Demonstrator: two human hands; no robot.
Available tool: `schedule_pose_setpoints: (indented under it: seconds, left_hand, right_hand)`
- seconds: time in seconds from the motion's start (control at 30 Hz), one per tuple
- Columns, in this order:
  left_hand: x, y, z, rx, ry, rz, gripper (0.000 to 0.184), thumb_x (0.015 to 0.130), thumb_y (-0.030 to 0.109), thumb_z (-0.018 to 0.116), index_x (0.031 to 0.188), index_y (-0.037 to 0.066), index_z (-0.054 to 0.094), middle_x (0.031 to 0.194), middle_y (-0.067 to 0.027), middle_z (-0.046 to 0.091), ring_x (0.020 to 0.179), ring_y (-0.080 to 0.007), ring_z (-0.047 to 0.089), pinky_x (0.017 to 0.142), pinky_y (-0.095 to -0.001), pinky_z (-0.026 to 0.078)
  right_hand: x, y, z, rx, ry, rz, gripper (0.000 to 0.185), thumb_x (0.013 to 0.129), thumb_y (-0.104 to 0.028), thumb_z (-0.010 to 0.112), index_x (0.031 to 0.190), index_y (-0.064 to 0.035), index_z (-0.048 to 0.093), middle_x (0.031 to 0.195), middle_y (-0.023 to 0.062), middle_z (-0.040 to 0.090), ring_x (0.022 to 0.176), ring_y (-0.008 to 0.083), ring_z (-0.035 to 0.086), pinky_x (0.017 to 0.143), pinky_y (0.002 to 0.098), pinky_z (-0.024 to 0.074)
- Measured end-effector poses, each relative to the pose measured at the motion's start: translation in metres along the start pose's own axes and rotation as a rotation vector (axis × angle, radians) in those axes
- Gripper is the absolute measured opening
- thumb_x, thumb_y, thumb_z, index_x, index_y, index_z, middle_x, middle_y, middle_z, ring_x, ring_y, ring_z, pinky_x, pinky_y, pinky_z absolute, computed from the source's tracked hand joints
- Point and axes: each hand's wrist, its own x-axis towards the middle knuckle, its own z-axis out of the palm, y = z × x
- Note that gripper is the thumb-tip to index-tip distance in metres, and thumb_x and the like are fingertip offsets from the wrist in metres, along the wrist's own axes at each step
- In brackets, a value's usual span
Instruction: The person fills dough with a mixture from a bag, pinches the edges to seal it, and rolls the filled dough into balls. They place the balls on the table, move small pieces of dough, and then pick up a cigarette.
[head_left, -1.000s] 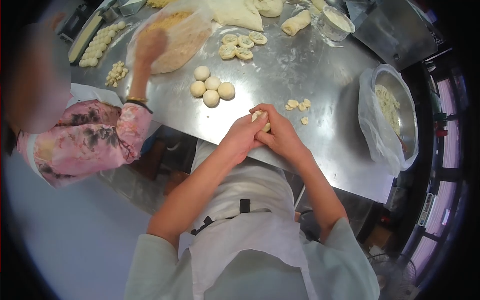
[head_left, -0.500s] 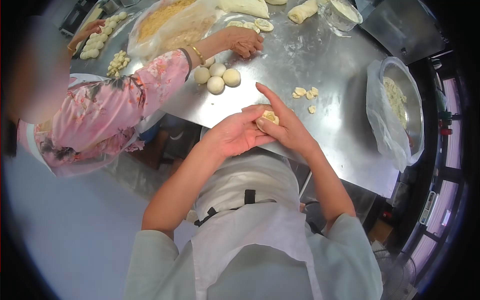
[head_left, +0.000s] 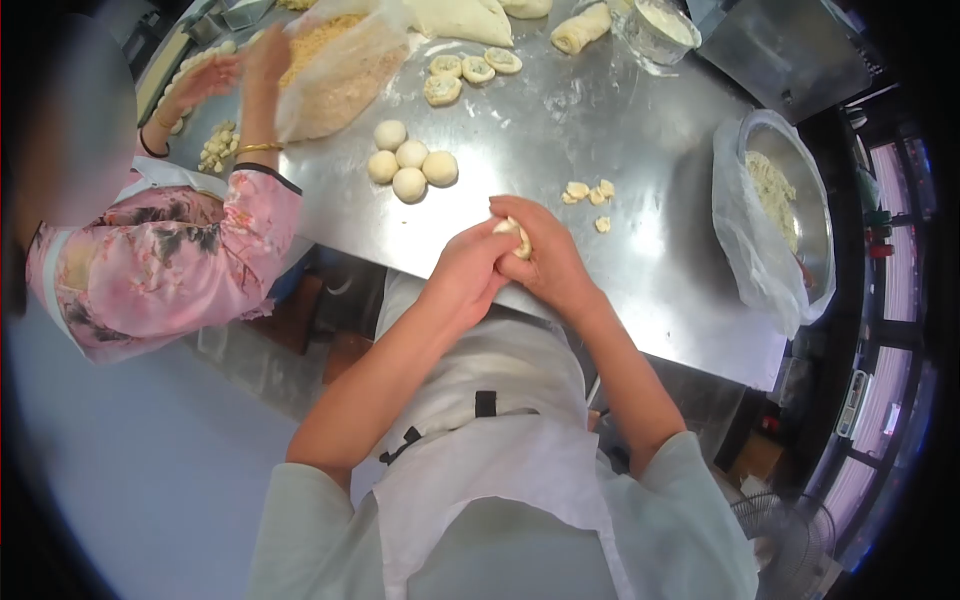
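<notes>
Between my two hands, above the near edge of the metal table (head_left: 640, 270), is a small piece of dough (head_left: 513, 233), mostly covered by fingers. My left hand (head_left: 467, 265) cups it from the left, thumb on top. Wrapped round its other side is my right hand (head_left: 545, 250), fingers curled over the far side. Past my hands lie several smooth round dough balls (head_left: 410, 155) in a cluster. To the right of them are a few small dough scraps (head_left: 588, 190).
A co-worker in a pink floral top (head_left: 170, 265) stands at the left, hands by a plastic bag of crumbly filling (head_left: 345, 80). Flat dough rounds (head_left: 478, 69) and a dough roll (head_left: 581, 28) lie at the back. A plastic-lined metal bowl (head_left: 820, 215) stands at the right.
My hands have closed further round the dough, the right fingers folding over it. The co-worker's arm has drawn back left from the table's middle, and another flat round now lies there.
</notes>
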Motion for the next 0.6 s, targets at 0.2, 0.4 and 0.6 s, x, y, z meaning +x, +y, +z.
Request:
schedule_pose_setpoints:
  seconds: [0.2,0.4,0.6]
  left_hand:
    - [-0.022,0.033,-0.003,0.510,-0.081,-0.059,0.054,0.108,0.041,0.057,0.140,-0.003,0.057,0.126,-0.0103,0.066,0.120,-0.0182,0.062,0.109,-0.0341,0.046]
    - [-0.027,0.026,-0.002,0.044,0.034,0.036,0.043,0.112,0.037,0.049,0.136,0.002,0.057,0.128,-0.0094,0.064,0.120,-0.0190,0.061,0.108,-0.0377,0.047]
    - [-0.025,-0.007,0.000,-0.147,-0.013,0.203,0.041,0.115,0.033,0.042,0.139,0.003,0.054,0.135,-0.0088,0.059,0.122,-0.0203,0.059,0.108,-0.0413,0.048]
  right_hand:
    - [-0.003,-0.010,0.022,0.287,0.023,0.075,0.056,0.091,-0.021,0.075,0.142,-0.0028,0.058,0.143,0.0185,0.060,0.137,0.0377,0.053,0.115,0.0438,0.0422]
    - [0.008,-0.009,0.028,0.124,0.189,-0.063,0.029,0.101,-0.013,0.064,0.127,-0.0004,0.066,0.134,0.0145,0.067,0.129,0.0320,0.060,0.117,0.0459,0.0397]
    - [0.017,-0.025,0.031,0.181,0.244,0.007,0.027,0.106,-0.016,0.052,0.118,0.0000,0.069,0.127,0.0128,0.072,0.120,0.0268,0.066,0.116,0.0478,0.0396]
